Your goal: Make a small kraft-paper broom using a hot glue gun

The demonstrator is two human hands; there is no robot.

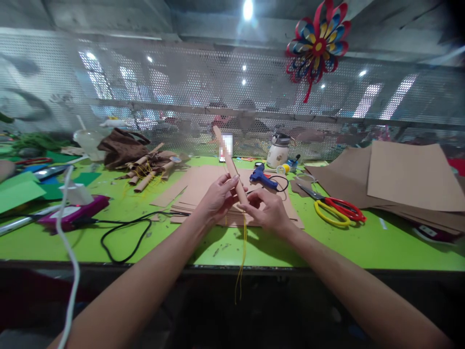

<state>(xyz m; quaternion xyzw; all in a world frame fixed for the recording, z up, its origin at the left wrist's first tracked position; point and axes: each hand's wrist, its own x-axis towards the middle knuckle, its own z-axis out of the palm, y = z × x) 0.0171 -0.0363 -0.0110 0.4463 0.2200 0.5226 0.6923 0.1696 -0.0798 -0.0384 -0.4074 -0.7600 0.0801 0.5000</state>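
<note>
A thin tube of rolled brown paper (232, 167) slants upward over the table. My left hand (222, 196) is closed around its lower part, thumb on top. At the near end of the tube, the thumb and fingertips of my right hand (267, 209) pinch the paper. Yellow string (244, 242) dangles from that end past the table edge; whether my right fingers also grip the string is hard to see. Under both hands lies a stack of brown paper sheets (198, 186). A blue glue gun (263, 178) rests on the sheets just beyond my right hand.
Scissors with red and yellow handles (336, 211) lie to the right, before stacked brown paper (410, 177). Finished paper rolls with yellow string (147, 179) are piled at left. A black cable (127, 259) and a purple power strip (72, 218) occupy the left. A jug (278, 151) stands behind.
</note>
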